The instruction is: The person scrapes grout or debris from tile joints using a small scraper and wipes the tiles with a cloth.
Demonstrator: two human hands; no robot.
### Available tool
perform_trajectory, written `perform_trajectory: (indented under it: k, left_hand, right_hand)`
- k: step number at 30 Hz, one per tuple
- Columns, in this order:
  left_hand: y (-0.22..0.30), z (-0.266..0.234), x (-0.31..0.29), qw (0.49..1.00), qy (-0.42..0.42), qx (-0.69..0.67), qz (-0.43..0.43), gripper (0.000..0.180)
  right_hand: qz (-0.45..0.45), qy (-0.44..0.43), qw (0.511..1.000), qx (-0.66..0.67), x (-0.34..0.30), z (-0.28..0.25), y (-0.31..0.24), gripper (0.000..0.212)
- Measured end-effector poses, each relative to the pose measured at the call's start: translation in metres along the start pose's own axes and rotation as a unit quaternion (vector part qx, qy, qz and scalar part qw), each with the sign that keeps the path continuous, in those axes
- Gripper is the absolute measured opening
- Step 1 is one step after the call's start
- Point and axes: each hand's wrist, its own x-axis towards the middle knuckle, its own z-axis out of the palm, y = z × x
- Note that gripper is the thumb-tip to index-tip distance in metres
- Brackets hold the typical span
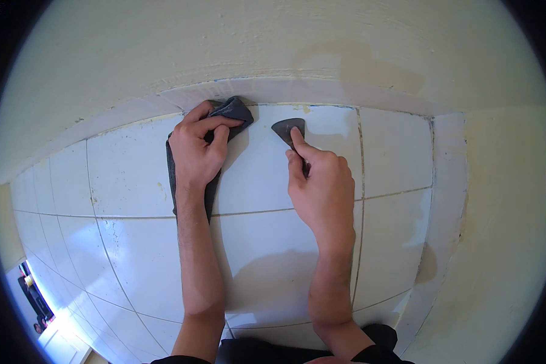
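On the white tiled floor (255, 200), near the skirting (297, 91): left hand (197, 151) clamped on a dark grey cloth (233, 110), pressing it flat at the wall's foot. Right hand (321, 188) just beside, fingers closed on a dark scraper (287, 128), blade on tile. Cream wall (255, 42) beyond; corner at right.

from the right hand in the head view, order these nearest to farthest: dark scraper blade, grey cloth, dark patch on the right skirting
1. Dark triangular scraper blade: under the forefinger of the right hand, on the white tile.
2. Dark grey cloth: to the left, gripped by the left hand near the wall.
3. Dark patch on the right skirting: off to the right, lower down.
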Motion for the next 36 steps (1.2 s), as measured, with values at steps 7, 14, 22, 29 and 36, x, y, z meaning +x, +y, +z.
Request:
perform_trajectory:
  k: [7,14,22,29,36]
  left_hand:
    - [0.007,-0.003,-0.001,1.000,-0.021,-0.003,-0.018,0.030]
    - [0.001,-0.002,0.000,1.000,-0.007,0.001,-0.002,0.028]
    - [0.001,0.001,0.000,1.000,0.004,-0.002,-0.003,0.026]
    - [0.005,-0.002,0.000,1.000,-0.006,-0.014,0.002,0.028]
    - [0.002,0.000,0.000,1.000,0.006,-0.004,0.013,0.026]
  right_hand:
    - [-0.004,0.007,1.000,0.003,-0.002,0.000,0.001,0.035]
    - [-0.015,-0.001,1.000,0.011,-0.003,-0.001,0.002,0.033]
    - [0.005,0.005,1.000,0.007,-0.001,-0.002,0.004,0.033]
    - [0.044,-0.010,0.998,0.047,0.001,-0.010,0.003,0.034]
    - [0.022,0.004,1.000,0.016,0.002,-0.006,0.009,0.034]
